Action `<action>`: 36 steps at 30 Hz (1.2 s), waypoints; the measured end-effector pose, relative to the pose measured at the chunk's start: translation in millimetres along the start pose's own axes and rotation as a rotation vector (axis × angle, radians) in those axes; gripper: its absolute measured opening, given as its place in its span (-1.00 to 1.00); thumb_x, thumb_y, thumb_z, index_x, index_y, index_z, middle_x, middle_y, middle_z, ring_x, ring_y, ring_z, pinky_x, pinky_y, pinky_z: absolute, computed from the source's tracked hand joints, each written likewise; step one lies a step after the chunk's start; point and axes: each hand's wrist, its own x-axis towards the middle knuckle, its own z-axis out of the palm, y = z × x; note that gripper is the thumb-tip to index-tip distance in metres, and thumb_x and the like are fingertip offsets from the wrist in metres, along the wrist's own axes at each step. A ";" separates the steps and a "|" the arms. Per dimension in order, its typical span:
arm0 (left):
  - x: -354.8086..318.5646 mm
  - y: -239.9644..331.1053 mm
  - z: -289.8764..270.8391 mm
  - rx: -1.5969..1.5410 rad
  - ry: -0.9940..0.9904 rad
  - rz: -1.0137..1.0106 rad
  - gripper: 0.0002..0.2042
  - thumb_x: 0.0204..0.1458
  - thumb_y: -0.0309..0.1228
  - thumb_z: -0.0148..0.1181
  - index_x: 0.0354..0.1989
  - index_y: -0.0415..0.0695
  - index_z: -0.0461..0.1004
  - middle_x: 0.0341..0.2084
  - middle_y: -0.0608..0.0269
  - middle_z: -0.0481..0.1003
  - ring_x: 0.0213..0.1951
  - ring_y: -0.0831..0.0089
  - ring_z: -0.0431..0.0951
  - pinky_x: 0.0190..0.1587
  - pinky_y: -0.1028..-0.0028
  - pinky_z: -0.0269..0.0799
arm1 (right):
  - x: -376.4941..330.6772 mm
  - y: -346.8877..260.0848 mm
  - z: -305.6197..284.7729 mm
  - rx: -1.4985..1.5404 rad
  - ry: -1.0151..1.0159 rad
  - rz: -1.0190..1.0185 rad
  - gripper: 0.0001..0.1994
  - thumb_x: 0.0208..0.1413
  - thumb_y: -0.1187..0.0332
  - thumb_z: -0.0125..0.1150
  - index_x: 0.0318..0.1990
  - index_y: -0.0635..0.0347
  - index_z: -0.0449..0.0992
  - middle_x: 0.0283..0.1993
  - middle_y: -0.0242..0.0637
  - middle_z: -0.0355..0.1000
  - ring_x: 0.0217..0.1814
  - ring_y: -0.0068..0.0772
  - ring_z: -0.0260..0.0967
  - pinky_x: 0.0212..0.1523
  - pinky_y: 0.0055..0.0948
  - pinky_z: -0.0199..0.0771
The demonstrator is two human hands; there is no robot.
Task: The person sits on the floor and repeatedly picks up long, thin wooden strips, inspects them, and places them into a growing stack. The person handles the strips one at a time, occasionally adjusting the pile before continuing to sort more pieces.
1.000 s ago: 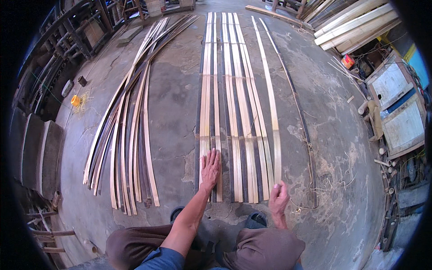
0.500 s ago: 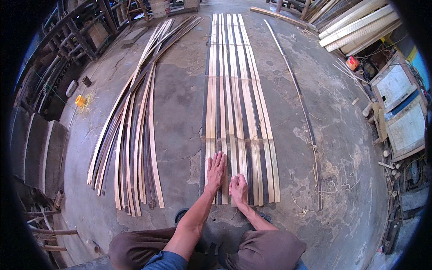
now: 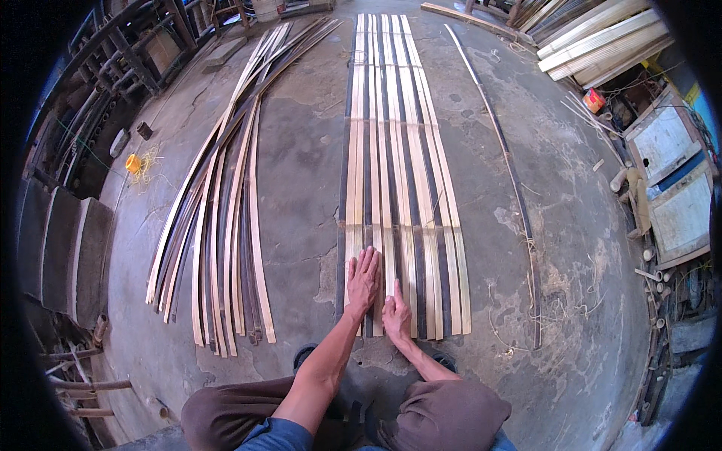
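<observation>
Long pale and dark bamboo strips lie side by side on the floor in front of me, tied across at intervals by thin bindings. My left hand rests flat on the strips near their close end, fingers stretched forward. Just to its right, my right hand is closed around the near part of a strip, with one digit pointing forward along it. The palm side of both hands is hidden, as is the part of the strip under my right fingers.
A loose fanned pile of strips lies to the left. One dark strip with stringy fibres stretches along the right. A yellow roll and concrete blocks stand far left. Framed panels lean at the right edge.
The view has shifted slightly. My right hand's fingers have changed pose, with one digit now stretched forward, and the gap between strips beside my left hand looks narrower. My left hand stays flat.
</observation>
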 end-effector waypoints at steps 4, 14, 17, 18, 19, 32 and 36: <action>-0.3 -4.9 -0.5 -0.013 0.004 -0.015 -0.53 0.29 -0.29 -0.17 0.37 -0.06 0.17 0.40 0.22 0.11 0.44 0.29 0.02 0.45 0.17 -0.24 | 1.8 -24.7 -11.1 0.005 -0.149 0.096 -0.45 0.32 0.32 -0.07 0.45 0.03 0.04 -0.61 -0.24 0.37 -0.60 -0.41 0.44 -0.53 -0.31 0.49; 1.7 8.4 -9.4 0.008 -0.038 0.006 -0.46 0.24 -0.02 -0.09 0.38 0.14 0.18 0.43 0.12 0.02 0.44 0.19 -0.03 0.45 0.11 -0.29 | 22.4 -33.7 -28.3 -0.521 -0.308 -0.101 -0.39 0.29 0.28 -0.09 0.40 0.37 -0.07 -0.49 0.24 0.47 -0.40 0.22 0.52 -0.40 0.05 0.51; -0.7 10.0 -10.8 0.042 -0.058 -0.002 -0.45 0.23 0.01 -0.08 0.38 0.18 0.19 0.43 0.11 0.00 0.45 0.17 -0.04 0.44 0.10 -0.30 | 23.3 -28.2 -26.8 -0.635 -0.347 -0.101 -0.38 0.30 0.26 -0.10 0.41 0.37 -0.09 -0.47 0.25 0.48 -0.40 0.25 0.51 -0.40 0.06 0.51; -0.3 9.1 -10.8 0.050 -0.059 -0.006 -0.45 0.23 0.01 -0.08 0.38 0.19 0.19 0.43 0.11 -0.01 0.45 0.17 -0.04 0.44 0.09 -0.30 | 24.9 -29.1 -26.4 -0.667 -0.363 -0.104 -0.37 0.30 0.26 -0.10 0.41 0.36 -0.10 -0.46 0.25 0.48 -0.39 0.26 0.51 -0.40 0.07 0.51; -0.3 8.6 -10.7 0.060 -0.051 -0.002 -0.45 0.23 0.02 -0.08 0.39 0.19 0.17 0.44 0.11 -0.01 0.45 0.16 -0.04 0.44 0.10 -0.30 | 26.2 -29.9 -26.5 -0.659 -0.373 -0.106 -0.37 0.30 0.25 -0.09 0.41 0.36 -0.10 -0.44 0.25 0.49 -0.38 0.25 0.52 -0.38 0.07 0.51; 2.7 15.0 -2.5 0.077 -0.081 0.024 -0.47 0.29 -0.09 -0.13 0.42 0.12 0.11 0.45 0.03 -0.07 0.47 0.07 -0.13 0.43 -0.02 -0.36 | 2.8 -34.4 -87.9 -0.503 -0.129 -0.071 -0.56 0.24 0.09 0.02 0.21 0.05 0.40 -0.28 0.04 0.54 -0.20 0.16 0.52 -0.20 -0.01 0.52; 3.7 11.9 0.1 0.069 -0.065 -0.024 -0.48 0.29 -0.15 -0.11 0.41 0.04 0.12 0.43 0.04 -0.02 0.46 0.07 -0.10 0.43 -0.04 -0.37 | -8.4 27.2 -171.0 -0.486 0.208 0.048 -0.62 0.24 0.16 0.06 0.15 0.07 0.45 -0.10 0.00 0.52 -0.09 0.04 0.50 -0.10 -0.12 0.48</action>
